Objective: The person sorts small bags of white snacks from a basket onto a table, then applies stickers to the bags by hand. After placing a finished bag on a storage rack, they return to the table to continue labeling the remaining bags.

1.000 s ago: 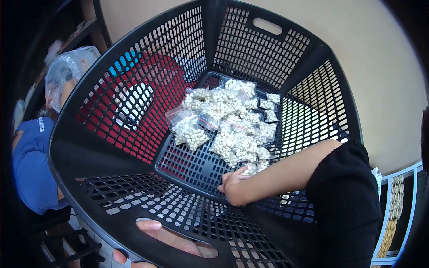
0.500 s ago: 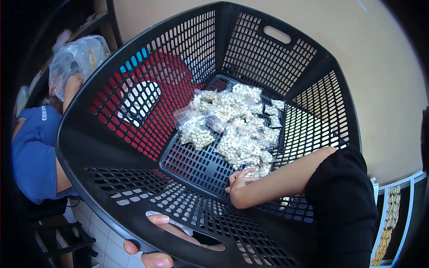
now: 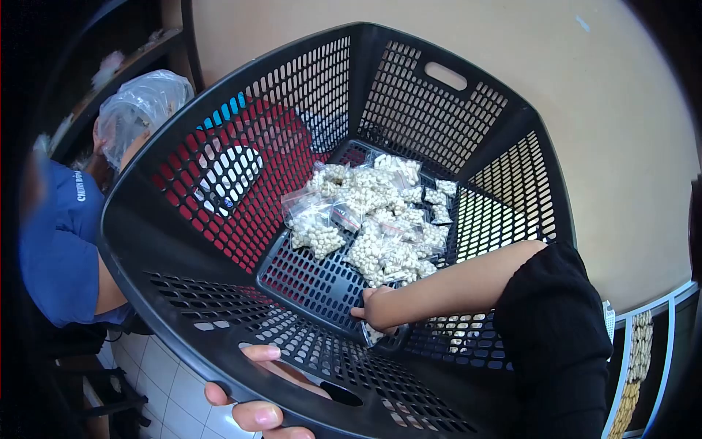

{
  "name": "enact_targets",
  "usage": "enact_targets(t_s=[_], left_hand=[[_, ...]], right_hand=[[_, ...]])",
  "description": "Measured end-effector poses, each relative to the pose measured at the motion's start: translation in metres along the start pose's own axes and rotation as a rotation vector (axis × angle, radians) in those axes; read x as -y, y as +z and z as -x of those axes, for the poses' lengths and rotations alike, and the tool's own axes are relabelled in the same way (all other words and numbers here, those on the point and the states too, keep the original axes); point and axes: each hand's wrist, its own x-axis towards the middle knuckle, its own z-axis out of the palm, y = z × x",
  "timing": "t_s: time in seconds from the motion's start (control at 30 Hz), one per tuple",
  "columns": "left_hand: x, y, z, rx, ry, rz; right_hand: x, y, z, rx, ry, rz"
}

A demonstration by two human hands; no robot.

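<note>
A large black plastic basket [image 3: 333, 296] with slotted walls fills the middle of the view. My left hand [image 3: 270, 410] is closed round its near rim, with fingers through the handle slot. Inside, my right hand [image 3: 376, 306] reaches low near the front wall, fingers curled down and partly hidden. Just under it shows a small clear bag of white beads [image 3: 371, 334], which the hand seems to grip. Several zip bags of white beads [image 3: 380, 249] lie heaped beyond it on the basket floor. Small bead packets [image 3: 439, 201] lie in a strip at the heap's right.
To the left, a person in a blue shirt [image 3: 62, 249] handles a clear plastic bag [image 3: 139, 110] by a dark shelf [image 3: 110, 80]. A beige wall [image 3: 526, 66] stands behind the basket. At lower right, bead strands [image 3: 640, 351] hang on a light blue rack [image 3: 665, 358].
My right hand has shifted slightly down and left, away from the bead heap, and a small bag now shows beneath it. The left hand still holds the rim. The view has tilted slightly.
</note>
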Motion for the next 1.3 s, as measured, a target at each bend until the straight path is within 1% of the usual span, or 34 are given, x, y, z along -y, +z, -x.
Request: enact_targets(t_s=[0.03,0.13,0.17,0.23,0.27,0.3,0.37,0.4,0.43,0.5,0.57,0.6,0.63,0.67,0.7,0.73,0.77,0.8,0.83,0.87,0.9,0.93,0.97,1.0,1.03,1.07,1.1,1.13,1.17,1.2,1.23,1.27,1.3], left_hand=[[-0.001,-0.001,-0.001,0.004,0.009,-0.006],[-0.005,-0.006,-0.004,0.016,0.030,-0.035],[-0.006,-0.011,-0.005,0.022,0.037,-0.047],[-0.012,-0.011,-0.011,0.037,0.048,-0.070],[-0.012,-0.014,-0.013,0.075,0.090,-0.195],[-0.012,-0.015,-0.013,0.077,0.096,-0.198],[-0.010,-0.015,-0.012,0.081,0.101,-0.214],[-0.009,-0.015,-0.011,0.082,0.103,-0.214],[-0.009,-0.014,-0.011,0.062,0.101,-0.216],[-0.009,-0.013,-0.013,0.044,0.102,-0.213],[-0.011,-0.013,-0.018,0.090,0.052,-0.120],[-0.010,-0.013,-0.018,0.094,0.057,-0.113],[-0.008,-0.013,-0.017,0.071,0.085,-0.174],[-0.006,-0.012,-0.016,0.047,0.113,-0.234],[-0.003,-0.013,-0.015,0.023,0.141,-0.291],[0.002,-0.015,-0.017,0.046,0.207,-0.265],[-0.001,-0.014,-0.020,0.075,0.196,-0.281],[0.003,-0.013,-0.021,0.056,0.247,-0.257],[0.007,-0.012,-0.021,0.036,0.296,-0.233],[0.007,-0.009,-0.018,-0.006,0.251,-0.274],[0.013,-0.015,-0.018,0.032,0.276,-0.210],[0.014,-0.016,-0.020,0.059,0.293,-0.198],[0.014,-0.014,-0.022,0.086,0.314,-0.188],[0.015,-0.013,-0.022,0.086,0.313,-0.175],[0.016,-0.012,-0.023,0.085,0.325,-0.175],[0.016,-0.011,-0.022,0.080,0.337,-0.179],[0.016,-0.010,-0.021,0.074,0.348,-0.186],[0.017,-0.009,-0.021,0.068,0.358,-0.197],[0.017,-0.009,-0.022,0.064,0.354,-0.197],[0.015,-0.010,-0.026,0.085,0.401,-0.236],[0.016,-0.011,-0.028,0.102,0.450,-0.276],[0.019,-0.018,-0.027,0.150,0.457,-0.311],[0.017,-0.018,-0.025,0.144,0.456,-0.318]], right_hand=[[0.004,0.002,-0.006,-0.005,-0.007,0.000],[0.019,0.013,-0.040,0.096,-0.736,1.478],[0.019,0.014,-0.045,0.090,-0.745,1.483],[0.017,0.012,-0.050,0.078,-0.575,1.069],[0.021,0.017,-0.057,0.073,-0.546,1.073],[0.024,0.011,-0.051,0.068,-0.551,1.073],[0.028,-0.008,-0.033,0.142,-0.524,0.876],[0.042,-0.005,-0.051,0.286,-0.575,1.135],[0.044,-0.018,-0.031,0.287,-0.581,1.133],[0.045,-0.062,0.004,0.210,-0.516,0.965],[0.043,-0.107,0.007,0.305,-0.639,0.904],[0.041,-0.129,0.023,0.181,-0.590,0.933],[0.038,-0.153,0.053,0.058,-0.538,0.958],[0.016,-0.180,0.098,-0.108,-0.566,0.826],[0.003,-0.201,0.124,-0.206,-0.487,0.789],[-0.018,-0.214,0.150,-0.383,-0.490,0.652],[-0.042,-0.230,0.175,-0.444,-0.473,0.586],[-0.080,-0.236,0.199,-0.768,-0.697,0.495],[-0.108,-0.241,0.222,-0.793,-0.530,0.322],[-0.135,-0.248,0.243,-0.817,-0.639,0.170],[-0.152,-0.239,0.262,-0.952,-0.316,0.251],[-0.212,-0.224,0.242,-1.237,-0.253,0.007],[-0.235,-0.219,0.251,-1.200,-0.056,0.134],[-0.276,-0.208,0.245,-1.250,-0.063,0.167],[-0.290,-0.184,0.235,-1.374,-0.096,0.163],[-0.297,-0.171,0.227,-1.203,0.039,0.052],[-0.314,-0.151,0.202,-1.185,0.006,0.023],[-0.321,-0.135,0.176,-1.072,0.023,-0.014],[-0.319,-0.125,0.148,-0.890,0.041,-0.019],[-0.314,-0.113,0.121,-0.728,-0.059,-0.163],[-0.303,-0.102,0.097,-0.621,-0.088,-0.373],[-0.323,-0.079,0.046,-0.658,-0.466,-0.352],[-0.324,-0.084,0.047,-0.659,-0.470,-0.344]])
